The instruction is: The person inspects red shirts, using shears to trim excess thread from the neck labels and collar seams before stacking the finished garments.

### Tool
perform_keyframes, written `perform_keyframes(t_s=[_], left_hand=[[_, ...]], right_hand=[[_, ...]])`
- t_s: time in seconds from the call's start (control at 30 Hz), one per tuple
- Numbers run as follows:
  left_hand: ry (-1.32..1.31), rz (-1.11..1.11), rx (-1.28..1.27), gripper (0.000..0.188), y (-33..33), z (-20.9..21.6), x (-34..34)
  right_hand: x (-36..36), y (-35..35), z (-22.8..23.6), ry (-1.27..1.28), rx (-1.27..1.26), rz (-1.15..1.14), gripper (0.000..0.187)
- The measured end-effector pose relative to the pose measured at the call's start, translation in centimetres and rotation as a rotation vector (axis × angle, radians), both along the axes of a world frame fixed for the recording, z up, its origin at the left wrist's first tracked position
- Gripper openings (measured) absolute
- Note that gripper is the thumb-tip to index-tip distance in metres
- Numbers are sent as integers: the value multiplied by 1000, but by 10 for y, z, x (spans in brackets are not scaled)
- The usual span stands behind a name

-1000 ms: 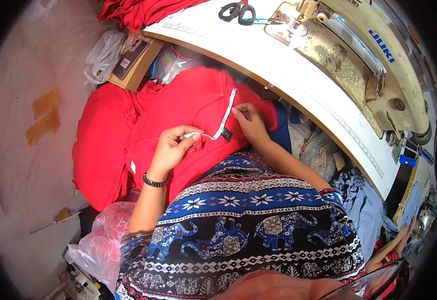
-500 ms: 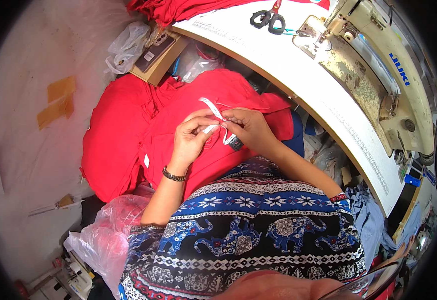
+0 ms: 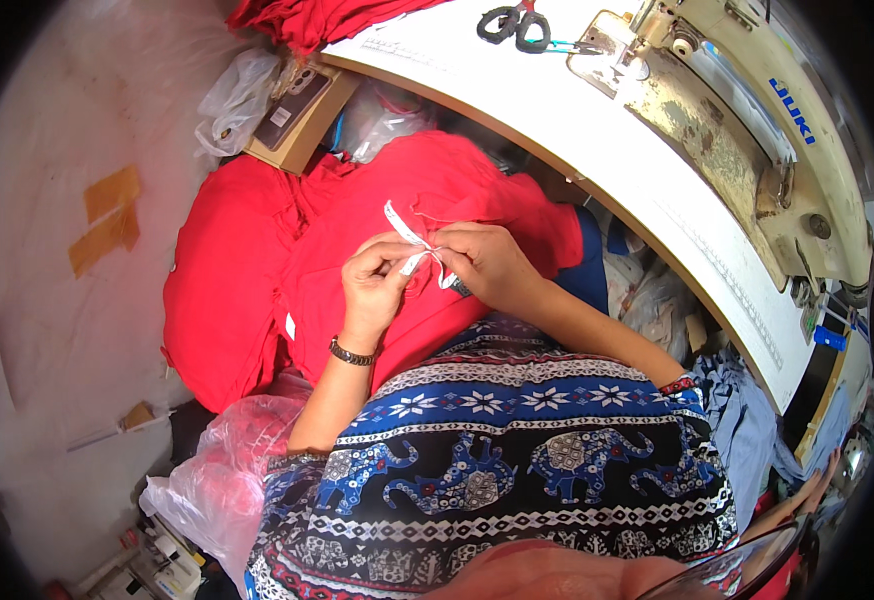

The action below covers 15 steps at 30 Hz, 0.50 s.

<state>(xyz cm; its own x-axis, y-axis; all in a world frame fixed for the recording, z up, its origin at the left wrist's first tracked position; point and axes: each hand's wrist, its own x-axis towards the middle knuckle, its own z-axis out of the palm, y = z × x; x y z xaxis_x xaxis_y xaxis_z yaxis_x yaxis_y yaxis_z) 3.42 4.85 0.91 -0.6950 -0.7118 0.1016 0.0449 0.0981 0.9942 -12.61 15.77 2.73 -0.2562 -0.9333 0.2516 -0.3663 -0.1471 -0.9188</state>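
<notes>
Over my lap lies a heap of red fabric [image 3: 427, 180]. Above it, my left hand [image 3: 372, 290] pinches a narrow white printed ribbon [image 3: 397, 220] between thumb and fingers. My right hand [image 3: 492, 262] grips the same ribbon close beside the left fingertips. One end sticks up past the fingers, and another part loops down below them. A small dark label [image 3: 461, 288] shows on the red fabric under my right hand. My fingers cover the spot where the ribbon crosses.
A white sewing table [image 3: 657, 190] curves along the right, bearing a sewing machine [image 3: 722, 130] and black-handled scissors [image 3: 513, 28]. Far left are a cardboard box [image 3: 302, 135] and a plastic bag [image 3: 242, 100]. Another clear bag [image 3: 212, 490] lies by my left elbow. A bare limb [image 3: 807, 495] shows at lower right.
Both hands stay together on the ribbon, with the fingertips slightly shifted. Its upper end now stands straighter and shows more length. The whole view has moved a little.
</notes>
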Motion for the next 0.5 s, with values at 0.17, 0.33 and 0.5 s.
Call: perform_keyframes(t_s=[0.17, 0.33, 0.5], left_hand=[[120, 0, 31, 11, 2, -4, -6], [190, -17, 79, 14, 4, -2, -10], [150, 2, 85, 19, 4, -1, -11]], right_hand=[[2, 1, -7, 36, -49, -23, 18], [2, 1, -8, 61, -26, -12, 20], [4, 0, -10, 72, -52, -56, 19]])
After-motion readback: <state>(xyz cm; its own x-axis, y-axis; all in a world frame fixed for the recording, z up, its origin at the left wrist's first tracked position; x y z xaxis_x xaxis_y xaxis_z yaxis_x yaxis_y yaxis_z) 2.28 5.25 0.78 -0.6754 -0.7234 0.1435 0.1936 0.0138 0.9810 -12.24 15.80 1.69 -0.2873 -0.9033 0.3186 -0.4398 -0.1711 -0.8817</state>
